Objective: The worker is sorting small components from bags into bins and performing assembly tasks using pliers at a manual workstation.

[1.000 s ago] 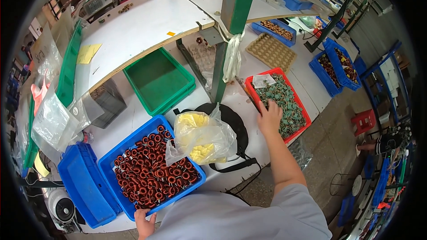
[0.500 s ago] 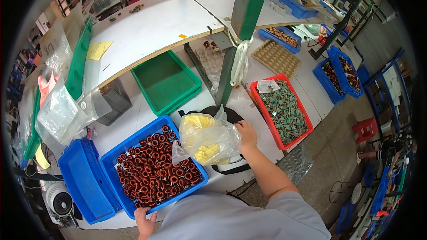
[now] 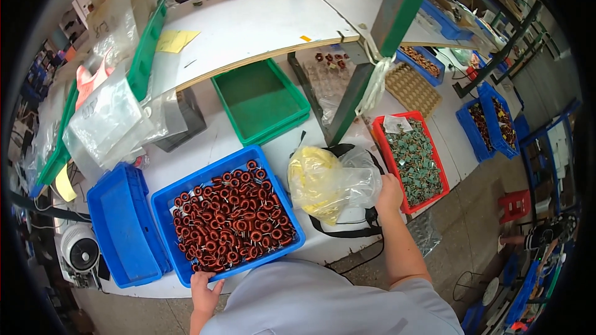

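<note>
A blue bin [image 3: 162, 223] full of copper-red ring coils [image 3: 233, 223] with wire leads stands in front of me on the white bench. At its near edge my left hand [image 3: 205, 291] grips the rim, fingers over the edge. My right hand [image 3: 389, 195] closes on the gathered end of a clear plastic bag [image 3: 363, 185] with yellow contents [image 3: 315, 180]. The bag is just right of the coil bin, over a black strap [image 3: 347, 232]. What exactly the yellow contents are, I cannot tell.
Right of the bag stands a red bin [image 3: 442, 177] of green parts. Behind are a stacked green tray [image 3: 261, 102] and a green post [image 3: 400, 18] carrying the raised shelf [image 3: 248, 25]. An empty blue bin [image 3: 124, 229] and a small white fan [image 3: 81, 251] are at left.
My right hand has carried the bag rightward, off the coil bin's edge to beside it. My left hand stays on the bin's rim. The whole view has shifted slightly.
</note>
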The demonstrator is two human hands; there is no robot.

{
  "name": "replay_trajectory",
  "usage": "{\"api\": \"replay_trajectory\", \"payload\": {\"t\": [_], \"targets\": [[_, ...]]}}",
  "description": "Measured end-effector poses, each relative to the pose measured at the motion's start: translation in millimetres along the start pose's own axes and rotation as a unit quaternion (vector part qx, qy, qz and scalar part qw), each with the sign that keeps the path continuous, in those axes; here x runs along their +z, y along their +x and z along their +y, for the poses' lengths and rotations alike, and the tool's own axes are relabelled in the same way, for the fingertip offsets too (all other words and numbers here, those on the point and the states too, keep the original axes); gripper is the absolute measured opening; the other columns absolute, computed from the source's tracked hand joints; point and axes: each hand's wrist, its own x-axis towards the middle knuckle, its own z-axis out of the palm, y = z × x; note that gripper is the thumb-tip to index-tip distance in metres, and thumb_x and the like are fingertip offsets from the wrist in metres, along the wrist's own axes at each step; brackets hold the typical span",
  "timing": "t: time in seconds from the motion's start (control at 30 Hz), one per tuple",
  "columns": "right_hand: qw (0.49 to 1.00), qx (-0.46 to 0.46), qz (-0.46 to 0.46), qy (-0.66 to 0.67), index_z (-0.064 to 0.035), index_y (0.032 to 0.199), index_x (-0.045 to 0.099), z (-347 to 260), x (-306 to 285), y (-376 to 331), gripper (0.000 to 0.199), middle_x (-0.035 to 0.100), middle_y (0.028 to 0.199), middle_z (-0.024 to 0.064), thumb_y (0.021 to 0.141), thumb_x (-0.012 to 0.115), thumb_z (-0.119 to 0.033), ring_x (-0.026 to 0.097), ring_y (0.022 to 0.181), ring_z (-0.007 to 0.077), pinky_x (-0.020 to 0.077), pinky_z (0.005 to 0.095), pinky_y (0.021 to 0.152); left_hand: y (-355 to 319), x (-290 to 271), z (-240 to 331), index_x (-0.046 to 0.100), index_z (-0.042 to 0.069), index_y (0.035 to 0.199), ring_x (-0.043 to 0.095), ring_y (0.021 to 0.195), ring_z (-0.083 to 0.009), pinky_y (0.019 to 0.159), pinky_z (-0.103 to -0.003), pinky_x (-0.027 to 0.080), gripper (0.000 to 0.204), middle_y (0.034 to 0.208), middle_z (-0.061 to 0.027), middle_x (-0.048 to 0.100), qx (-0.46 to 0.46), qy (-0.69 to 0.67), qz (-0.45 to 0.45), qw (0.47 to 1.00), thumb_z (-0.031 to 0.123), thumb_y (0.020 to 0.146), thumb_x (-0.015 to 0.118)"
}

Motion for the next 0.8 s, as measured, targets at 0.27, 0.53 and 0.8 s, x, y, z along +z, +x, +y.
{"api": "replay_trajectory", "payload": {"t": [0.27,0.53,0.8], "targets": [[0.904,0.011,0.206,0.375,-0.0013,0.097,0.069,-77.7,-68.5,25.8,0.019,0.066,0.096,0.0098,0.083,0.072,-0.014,0.06,0.088,0.0294,0.0484,0.0371,0.077,-4.0,0.1,0.5,0.067,0.006,0.099,0.057,0.092,-0.0284,0.088,-0.037,0.047,0.033,0.098,-0.008,0.063,0.005,0.009,0.01,1.0,0.015,0.072,0.085],[0.964,-0.252,0.043,0.068,-0.002,0.103,0.065,-154.6,-124.2,4.9,0.031,0.065,0.102,0.0116,0.077,0.077,-0.014,0.06,0.093,0.0306,0.049,0.0369,0.087,-7.7,7.8,0.5,0.068,0.005,0.096,0.058,0.09,-0.0274,0.086,-0.036,0.047,0.031,0.098,-0.0079,0.065,0.019,-0.014,0.075,0.997,0.014,0.072,0.085],[0.957,-0.243,-0.12,0.102,-0.0052,0.109,0.065,-138.5,-141.1,22.8,0.04,0.064,0.101,0.0116,0.074,0.079,-0.017,0.06,0.095,0.0323,0.0494,0.039,0.088,-17.7,13.6,1.5,0.068,0.005,0.1,0.058,0.093,-0.0268,0.088,-0.036,0.047,0.031,0.1,-0.0073,0.064,0.02,-0.011,0.12,0.993,0.015,0.075,0.083]]}}
